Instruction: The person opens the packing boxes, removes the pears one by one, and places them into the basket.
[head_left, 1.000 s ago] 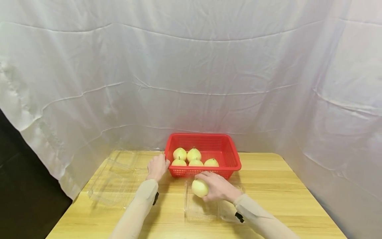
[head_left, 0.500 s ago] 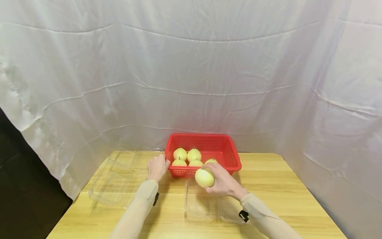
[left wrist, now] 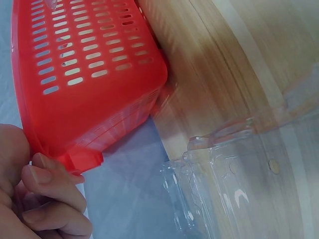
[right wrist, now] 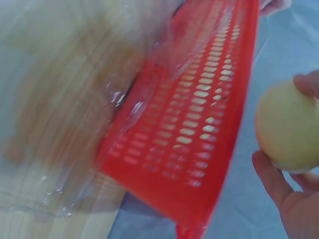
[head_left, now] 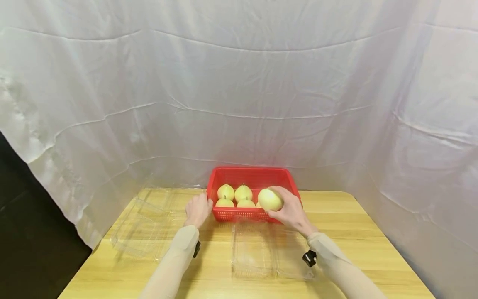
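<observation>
A red plastic basket (head_left: 239, 214) with slotted walls stands at the back of the table. Several pale yellow pears (head_left: 243, 193) lie in it, mostly toward its left side. My left hand (head_left: 198, 210) grips the basket's left rim; in the left wrist view the fingers (left wrist: 55, 186) curl at the rim's corner. Over the basket's front right part, my right hand (head_left: 291, 209) holds another pear (head_left: 270, 200) between thumb and fingers. That held pear (right wrist: 289, 125) also shows beside the basket's wall in the right wrist view. It partly hides a pear behind it.
An open clear plastic clamshell box (head_left: 254, 249) lies in front of the basket, its lid spread to the right. More clear plastic boxes (head_left: 138, 228) stand at the table's left. A pale curtain (head_left: 239, 104) hangs close behind and along both sides.
My right hand has lifted the pear from above the clear box and carried it back and to the right, over the basket. My left hand has stayed on the rim.
</observation>
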{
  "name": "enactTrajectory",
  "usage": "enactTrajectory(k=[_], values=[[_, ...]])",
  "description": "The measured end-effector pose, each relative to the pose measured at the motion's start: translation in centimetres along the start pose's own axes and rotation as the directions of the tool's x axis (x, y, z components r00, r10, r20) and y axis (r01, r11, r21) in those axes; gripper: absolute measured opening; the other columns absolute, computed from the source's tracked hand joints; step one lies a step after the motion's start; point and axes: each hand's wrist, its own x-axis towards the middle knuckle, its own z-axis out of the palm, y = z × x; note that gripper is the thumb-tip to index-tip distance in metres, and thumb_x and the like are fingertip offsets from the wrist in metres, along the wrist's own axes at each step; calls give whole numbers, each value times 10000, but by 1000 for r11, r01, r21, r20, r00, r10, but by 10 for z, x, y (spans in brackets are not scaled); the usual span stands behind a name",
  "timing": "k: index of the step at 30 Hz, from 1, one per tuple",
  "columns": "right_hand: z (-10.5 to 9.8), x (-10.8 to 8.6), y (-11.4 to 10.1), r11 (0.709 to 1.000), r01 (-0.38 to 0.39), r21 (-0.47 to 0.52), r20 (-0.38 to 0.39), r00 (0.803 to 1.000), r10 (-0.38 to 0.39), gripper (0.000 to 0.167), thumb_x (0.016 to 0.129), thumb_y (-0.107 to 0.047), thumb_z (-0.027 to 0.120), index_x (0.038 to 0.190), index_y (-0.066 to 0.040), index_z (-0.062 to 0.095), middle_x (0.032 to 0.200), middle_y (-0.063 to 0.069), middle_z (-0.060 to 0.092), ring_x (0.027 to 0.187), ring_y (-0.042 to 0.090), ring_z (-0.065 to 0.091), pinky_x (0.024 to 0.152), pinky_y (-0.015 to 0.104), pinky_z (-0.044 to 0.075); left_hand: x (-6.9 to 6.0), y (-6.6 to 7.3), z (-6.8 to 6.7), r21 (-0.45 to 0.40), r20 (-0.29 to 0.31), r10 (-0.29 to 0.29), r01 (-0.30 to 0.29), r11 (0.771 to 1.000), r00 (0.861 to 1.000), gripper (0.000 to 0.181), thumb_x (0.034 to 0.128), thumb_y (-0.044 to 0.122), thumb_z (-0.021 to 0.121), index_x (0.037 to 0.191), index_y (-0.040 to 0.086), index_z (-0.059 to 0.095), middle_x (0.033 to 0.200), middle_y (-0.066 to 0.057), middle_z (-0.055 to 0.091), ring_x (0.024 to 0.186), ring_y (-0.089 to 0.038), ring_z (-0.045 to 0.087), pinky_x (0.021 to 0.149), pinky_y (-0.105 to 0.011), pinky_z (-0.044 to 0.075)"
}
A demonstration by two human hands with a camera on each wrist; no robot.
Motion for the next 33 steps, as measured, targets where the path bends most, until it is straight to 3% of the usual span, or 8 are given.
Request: enactTrajectory(k=[8, 13, 21, 29, 33], values=[[5, 8, 25, 993, -117, -23, -64, 991, 116, 703, 691, -208, 856, 1317, -106, 553, 1232, 106, 621, 1055, 289, 605, 866, 496, 524, -1, -1, 4, 50, -13, 18, -17, 999, 1000, 219, 956, 255, 556, 892, 68, 651, 750, -142, 643, 660, -333, 626, 480, -425, 444], [9, 8, 37, 984, -169, -51, -74, 983, 165, 697, 717, -248, 837, 1329, -96, 540, 1291, 138, 601, 1116, 331, 594, 904, 518, 502, -5, -3, 6, 37, -32, 37, -36, 999, 999, 221, 934, 245, 544, 786, 88, 592, 680, -111, 591, 595, -294, 580, 462, -412, 415], [10, 6, 51, 961, -270, -67, -108, 959, 262, 722, 718, -272, 826, 1318, -77, 476, 1179, 173, 628, 978, 373, 623, 797, 510, 523, -8, -5, 6, 2, -3, 28, -28, 1000, 1000, 206, 894, 267, 558, 748, 126, 524, 637, -70, 518, 567, -246, 497, 467, -363, 368], [9, 9, 59, 960, -267, -85, -107, 960, 257, 677, 732, -264, 817, 1307, -95, 500, 1137, 163, 644, 937, 356, 643, 787, 500, 528, -4, -4, 6, 68, -1, 54, -54, 996, 999, 253, 908, 286, 560, 743, 94, 561, 653, -94, 561, 589, -272, 564, 478, -407, 417], [10, 10, 61, 962, -257, -89, -83, 965, 250, 671, 727, -215, 823, 1304, -78, 508, 1178, 173, 630, 997, 368, 631, 835, 524, 522, -5, -3, 7, 91, -2, 63, -63, 994, 998, 263, 912, 281, 553, 734, 86, 557, 631, -86, 540, 566, -261, 546, 465, -397, 411]])
